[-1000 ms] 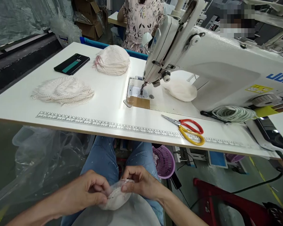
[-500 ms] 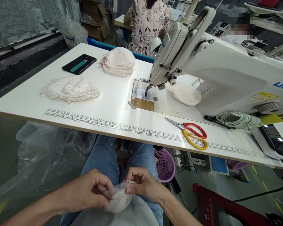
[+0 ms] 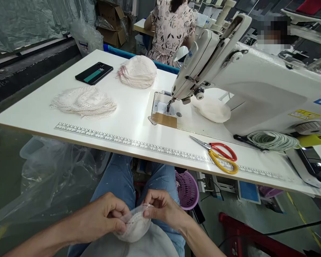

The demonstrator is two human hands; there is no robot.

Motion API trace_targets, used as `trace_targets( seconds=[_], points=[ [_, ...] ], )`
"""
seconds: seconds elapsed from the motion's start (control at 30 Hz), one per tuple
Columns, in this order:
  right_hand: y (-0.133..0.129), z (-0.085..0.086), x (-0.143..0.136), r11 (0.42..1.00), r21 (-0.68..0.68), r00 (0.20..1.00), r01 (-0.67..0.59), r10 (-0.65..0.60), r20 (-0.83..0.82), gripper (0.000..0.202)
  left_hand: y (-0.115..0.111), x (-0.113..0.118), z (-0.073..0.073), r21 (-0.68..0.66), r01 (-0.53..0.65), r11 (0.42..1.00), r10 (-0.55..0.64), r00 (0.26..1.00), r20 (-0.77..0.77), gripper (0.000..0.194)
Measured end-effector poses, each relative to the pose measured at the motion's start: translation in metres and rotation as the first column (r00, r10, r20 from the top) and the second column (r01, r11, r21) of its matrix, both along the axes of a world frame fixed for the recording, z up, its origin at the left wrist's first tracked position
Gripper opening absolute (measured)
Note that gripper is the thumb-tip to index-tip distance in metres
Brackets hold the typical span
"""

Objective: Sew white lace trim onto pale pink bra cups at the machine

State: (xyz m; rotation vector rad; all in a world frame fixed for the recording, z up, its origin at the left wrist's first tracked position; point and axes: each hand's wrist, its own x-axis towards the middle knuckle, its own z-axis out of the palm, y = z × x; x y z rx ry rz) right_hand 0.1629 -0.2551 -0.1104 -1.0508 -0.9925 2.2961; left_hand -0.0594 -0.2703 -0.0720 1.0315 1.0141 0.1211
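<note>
The left hand (image 3: 107, 216) and the right hand (image 3: 162, 210) both hold a small, round, cream piece of thin lacy cloth (image 3: 136, 227). The left fingers pinch its left side, and the right fingers pinch its top right edge. The cloth is low down, above the person's lap in blue jeans (image 3: 113, 178), just in front of the long white table (image 3: 133, 117).

On the table, a flat pile of cream lacy cloth (image 3: 82, 102) lies on the left. A taller round pile of cream cloth (image 3: 139, 71) sits behind it, next to a flat black thing with a green stripe (image 3: 94, 73). Scissors with one red and one yellow handle (image 3: 222, 157) lie near the front edge, by the big white sewing machine (image 3: 246, 78). A round purple plastic basket (image 3: 195, 196) is below the table.
</note>
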Motion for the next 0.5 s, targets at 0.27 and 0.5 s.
trace_targets(
  seconds=[0.27, 0.5],
  points=[
    [0.0015, -0.0003, -0.0008, 1.000, 0.019, 1.000, -0.013, 0.013, -0.010, 0.039, 0.0034, -0.0004, 0.0058, -0.040, -0.037, 0.999, 0.039, 0.998, 0.052, 0.012],
    [0.0033, 0.0034, -0.0027, 0.999, 0.032, 1.000, -0.007, 0.007, -0.009, 0.038, 0.0076, -0.0028, 0.0055, -0.079, -0.051, 0.996, 0.058, 0.995, 0.086, 0.013]
  ],
)
